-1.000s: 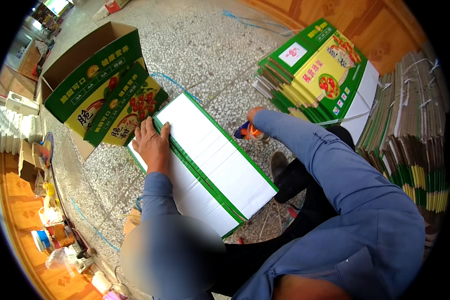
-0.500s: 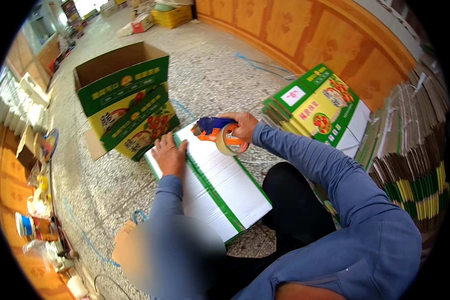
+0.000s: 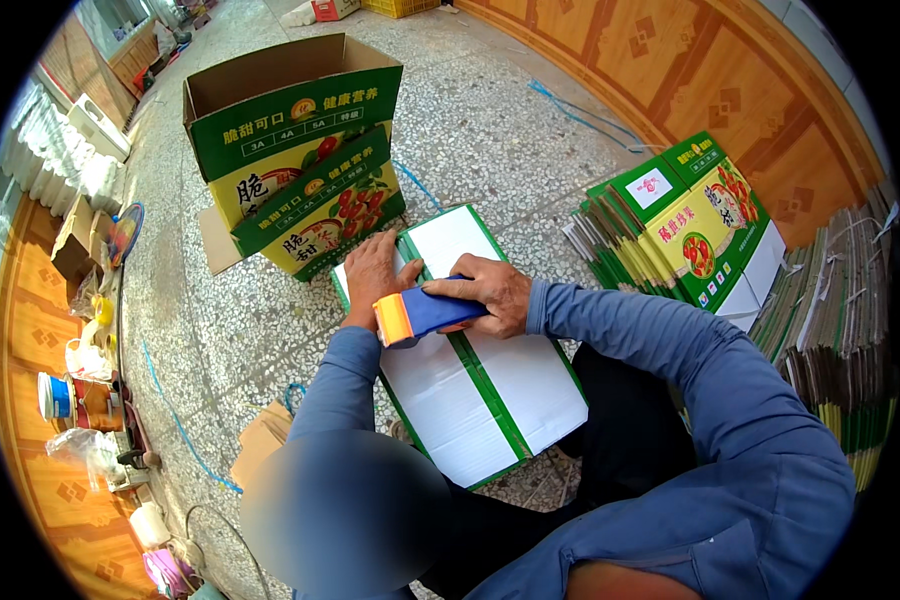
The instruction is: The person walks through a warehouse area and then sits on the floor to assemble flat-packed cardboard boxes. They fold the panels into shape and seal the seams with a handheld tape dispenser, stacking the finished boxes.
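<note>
A carton (image 3: 437, 405) with white flaps and green edges lies in front of me, a green seam running down its middle. My left hand (image 3: 372, 274) rests open on its far left part, fingers stretched out and thumb apart. Closed around a blue and orange tape dispenser (image 3: 432, 312) is my right hand (image 3: 494, 294). The dispenser is over the carton near the seam, its orange end close to my left wrist. Its tape roll is mostly hidden, and I cannot tell whether tape touches the carton.
Beyond my left hand stands an open green and yellow carton (image 3: 300, 130). Folded cartons (image 3: 705, 225) lie at the right, beside a tall stack of flattened cartons (image 3: 835, 320). Blue strapping (image 3: 570, 110) trails on the speckled floor (image 3: 470, 110). A wood-panelled wall (image 3: 660, 70) borders the right.
My right hand has brought the dispenser nearer and turned it, orange end toward my left wrist. My left hand stays on the carton's far left part. The view has shifted.
</note>
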`<action>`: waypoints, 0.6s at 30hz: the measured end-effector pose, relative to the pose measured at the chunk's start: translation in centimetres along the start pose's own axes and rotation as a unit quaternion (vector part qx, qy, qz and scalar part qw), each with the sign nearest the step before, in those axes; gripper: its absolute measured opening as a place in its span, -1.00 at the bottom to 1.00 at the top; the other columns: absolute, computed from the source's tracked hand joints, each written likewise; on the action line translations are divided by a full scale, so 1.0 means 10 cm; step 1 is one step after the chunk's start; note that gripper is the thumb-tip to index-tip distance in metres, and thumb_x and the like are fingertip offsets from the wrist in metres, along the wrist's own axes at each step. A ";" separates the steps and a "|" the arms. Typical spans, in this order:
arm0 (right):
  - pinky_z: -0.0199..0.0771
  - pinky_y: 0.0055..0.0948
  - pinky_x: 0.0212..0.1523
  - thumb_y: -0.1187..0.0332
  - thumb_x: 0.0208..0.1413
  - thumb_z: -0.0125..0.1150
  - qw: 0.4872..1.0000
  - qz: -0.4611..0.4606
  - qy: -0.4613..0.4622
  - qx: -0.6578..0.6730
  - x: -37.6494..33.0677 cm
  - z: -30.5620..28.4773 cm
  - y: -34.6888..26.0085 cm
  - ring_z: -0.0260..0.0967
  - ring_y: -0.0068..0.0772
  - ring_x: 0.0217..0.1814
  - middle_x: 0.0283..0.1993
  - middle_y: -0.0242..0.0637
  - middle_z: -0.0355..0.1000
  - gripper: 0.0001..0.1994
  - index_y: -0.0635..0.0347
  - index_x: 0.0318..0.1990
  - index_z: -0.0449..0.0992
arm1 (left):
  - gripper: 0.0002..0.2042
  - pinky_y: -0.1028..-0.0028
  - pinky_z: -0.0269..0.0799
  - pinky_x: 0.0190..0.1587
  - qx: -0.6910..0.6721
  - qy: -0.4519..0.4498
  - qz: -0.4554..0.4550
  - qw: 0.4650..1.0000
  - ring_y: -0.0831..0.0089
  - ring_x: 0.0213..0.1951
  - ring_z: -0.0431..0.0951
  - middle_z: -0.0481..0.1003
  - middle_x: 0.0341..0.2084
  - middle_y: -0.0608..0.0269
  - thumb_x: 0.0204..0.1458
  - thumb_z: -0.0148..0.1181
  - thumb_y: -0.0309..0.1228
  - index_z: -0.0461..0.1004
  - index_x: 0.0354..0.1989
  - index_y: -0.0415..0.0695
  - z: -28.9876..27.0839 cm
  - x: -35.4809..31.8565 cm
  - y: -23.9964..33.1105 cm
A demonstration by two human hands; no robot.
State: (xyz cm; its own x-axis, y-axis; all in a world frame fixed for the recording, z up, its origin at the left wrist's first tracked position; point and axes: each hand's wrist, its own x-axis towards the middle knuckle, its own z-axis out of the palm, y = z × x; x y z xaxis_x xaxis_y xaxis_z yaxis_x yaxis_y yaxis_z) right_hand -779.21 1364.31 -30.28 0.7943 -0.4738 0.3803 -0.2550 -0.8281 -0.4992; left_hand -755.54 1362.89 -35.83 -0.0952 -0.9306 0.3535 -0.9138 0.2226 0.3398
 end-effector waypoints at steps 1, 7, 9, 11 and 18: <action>0.40 -0.28 -0.24 0.09 -0.12 0.40 1.000 0.022 -0.017 0.014 0.00 0.01 0.00 0.33 -0.11 -0.29 -0.30 -0.11 0.26 -0.37 -0.12 0.17 0.37 | -0.37 0.19 0.15 0.15 -0.002 -0.029 0.000 1.000 0.14 0.12 0.36 0.42 0.03 0.03 -0.16 0.30 -0.10 0.35 0.09 -0.18 -0.03 0.02 -0.02; 0.34 -0.31 -0.35 0.07 -0.13 0.40 0.998 -0.039 0.025 -0.039 0.02 0.06 0.03 0.28 -0.19 -0.37 -0.38 -0.17 0.23 -0.38 -0.15 0.16 0.39 | -0.69 0.48 0.41 -0.07 -0.407 0.002 -0.119 0.906 0.38 -0.13 0.54 0.55 -0.16 0.11 0.00 0.20 -0.46 0.48 -0.05 -0.29 -0.31 0.05 -0.20; 0.32 -0.32 -0.38 0.08 -0.12 0.40 0.998 -0.038 0.028 -0.035 0.01 0.06 0.04 0.26 -0.21 -0.39 -0.40 -0.19 0.22 -0.39 -0.14 0.16 0.40 | -0.75 0.54 0.42 -0.22 -0.468 0.056 -0.236 0.849 0.48 -0.29 0.55 0.57 -0.31 0.13 0.01 0.20 -0.44 0.53 -0.15 -0.30 -0.45 -0.04 -0.22; 0.29 -0.31 -0.42 0.09 -0.12 0.40 0.998 -0.039 0.028 -0.036 0.01 0.05 0.04 0.23 -0.23 -0.41 -0.42 -0.21 0.22 -0.39 -0.13 0.17 0.40 | -0.71 0.54 0.40 -0.45 -0.476 -0.008 -0.327 0.816 0.49 -0.47 0.51 0.53 -0.46 0.16 0.12 0.08 -0.27 0.52 -0.33 -0.32 -0.60 -0.22 -0.16; 0.40 -0.35 -0.35 0.14 -0.15 0.43 0.998 -0.035 0.038 -0.028 0.01 0.03 0.02 0.31 -0.23 -0.35 -0.37 -0.19 0.29 -0.39 -0.12 0.15 0.42 | -0.48 0.40 0.49 -0.50 -0.697 -0.171 -0.409 0.564 0.23 -0.40 0.58 0.53 -0.38 0.01 0.25 -0.23 0.00 0.42 -0.16 -0.30 -0.86 -0.81 0.32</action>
State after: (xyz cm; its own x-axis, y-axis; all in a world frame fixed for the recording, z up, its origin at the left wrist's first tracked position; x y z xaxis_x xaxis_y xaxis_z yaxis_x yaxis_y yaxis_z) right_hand -779.06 1364.20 -30.60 0.7678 -0.4342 0.4710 -0.2333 -0.8743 -0.4257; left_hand -754.33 1373.69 -30.12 -0.1548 -0.8364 -0.5258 0.4678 -0.5308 0.7067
